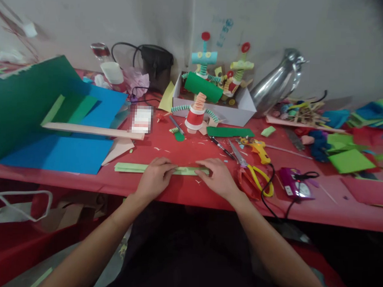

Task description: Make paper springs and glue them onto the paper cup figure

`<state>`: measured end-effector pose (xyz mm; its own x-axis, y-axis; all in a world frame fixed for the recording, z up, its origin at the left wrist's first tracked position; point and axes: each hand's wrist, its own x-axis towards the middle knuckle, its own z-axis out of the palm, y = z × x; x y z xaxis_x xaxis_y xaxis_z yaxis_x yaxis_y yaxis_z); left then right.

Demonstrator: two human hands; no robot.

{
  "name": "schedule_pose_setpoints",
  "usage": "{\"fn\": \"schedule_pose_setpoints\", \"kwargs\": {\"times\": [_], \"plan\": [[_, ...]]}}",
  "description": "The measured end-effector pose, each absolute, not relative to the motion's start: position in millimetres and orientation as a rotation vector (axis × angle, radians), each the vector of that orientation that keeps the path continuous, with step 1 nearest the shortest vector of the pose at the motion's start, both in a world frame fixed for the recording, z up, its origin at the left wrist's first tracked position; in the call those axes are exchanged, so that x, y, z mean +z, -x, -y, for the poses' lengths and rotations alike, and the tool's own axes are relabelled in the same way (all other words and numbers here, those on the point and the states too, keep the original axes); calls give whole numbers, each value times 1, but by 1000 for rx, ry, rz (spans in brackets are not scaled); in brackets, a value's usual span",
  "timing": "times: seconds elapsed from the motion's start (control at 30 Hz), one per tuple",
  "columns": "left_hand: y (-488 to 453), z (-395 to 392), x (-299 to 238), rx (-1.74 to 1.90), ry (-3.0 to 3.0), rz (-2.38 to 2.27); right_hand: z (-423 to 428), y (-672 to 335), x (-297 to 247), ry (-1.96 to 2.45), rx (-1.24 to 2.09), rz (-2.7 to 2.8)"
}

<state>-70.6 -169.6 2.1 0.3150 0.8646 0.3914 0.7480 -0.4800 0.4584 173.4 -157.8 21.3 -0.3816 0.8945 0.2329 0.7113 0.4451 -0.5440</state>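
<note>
A long folded strip of light green paper [130,167] lies along the front of the red table [183,193]. My left hand [155,178] rests on the strip's middle with fingers curled and pressing down on it. My right hand [218,176] presses the strip's right end, fingers laid fairly flat over it. Both hands touch the strip; neither lifts it.
Yellow-handled scissors [256,173], a yellow glue gun [257,148] and a purple device [295,185] with a black cable lie right of my hands. Blue and green paper sheets [59,151] fill the left. A white box [239,109] with paper robots and a metal jug [275,85] stand behind.
</note>
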Motion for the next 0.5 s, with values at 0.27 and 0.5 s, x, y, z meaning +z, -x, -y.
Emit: {"fn": "schedule_pose_setpoints", "kwargs": {"times": [0.27, 0.5], "plan": [[63, 167, 3, 872, -2344, -1621, 149, -170, 18, 1416, 550, 2110], [61, 186, 14, 994, -2584, -1821, 149, -170, 17, 1403, 532, 2124]]}}
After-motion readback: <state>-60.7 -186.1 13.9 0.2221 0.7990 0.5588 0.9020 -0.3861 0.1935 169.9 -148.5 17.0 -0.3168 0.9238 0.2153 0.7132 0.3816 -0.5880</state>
